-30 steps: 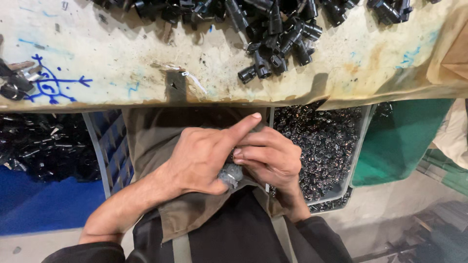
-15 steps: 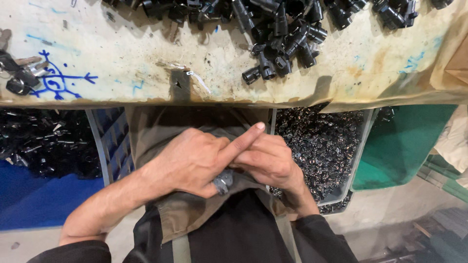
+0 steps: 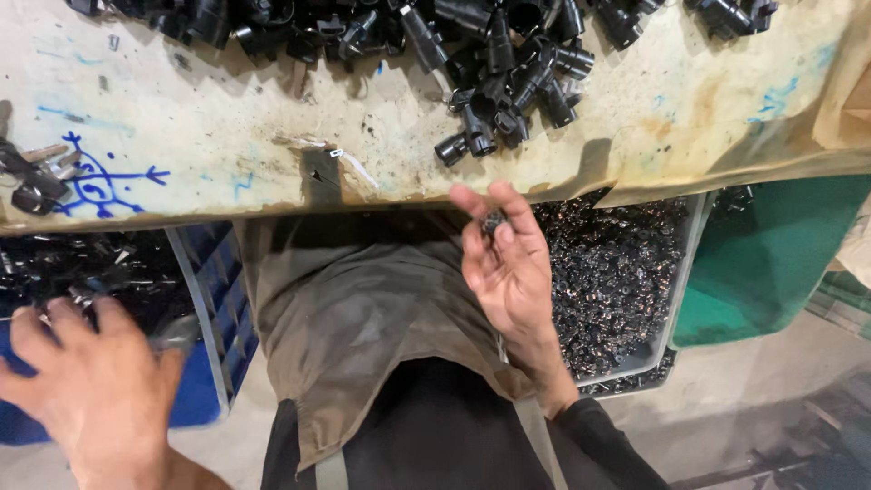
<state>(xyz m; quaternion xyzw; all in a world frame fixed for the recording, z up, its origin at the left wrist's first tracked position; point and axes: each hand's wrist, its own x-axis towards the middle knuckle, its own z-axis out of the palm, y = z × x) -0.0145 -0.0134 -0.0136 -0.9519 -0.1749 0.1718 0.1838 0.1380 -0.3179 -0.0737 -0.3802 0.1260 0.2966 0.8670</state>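
My right hand (image 3: 510, 277) is raised palm-up below the bench edge. Its thumb and forefinger pinch a small black ring part (image 3: 493, 220). It hovers beside a grey tray (image 3: 682, 272) full of small black rings. My left hand (image 3: 91, 386) is blurred at the lower left, fingers spread, over a blue bin (image 3: 210, 313) of black parts. A small grey-black piece (image 3: 175, 332) lies at its thumb side; whether the hand still grips it is unclear. My olive apron (image 3: 363, 318) fills the space between the hands.
A stained white workbench (image 3: 227, 136) runs across the top, with a heap of black plastic connectors (image 3: 508, 73) on it. Keys (image 3: 36, 177) and a blue scribble lie at its left end. A green bin (image 3: 771, 263) stands at the right.
The hands were joined on a grey-black piece over my lap. They have parted: the left swung down-left to the blue bin, and the right rose toward the bench edge holding a ring.
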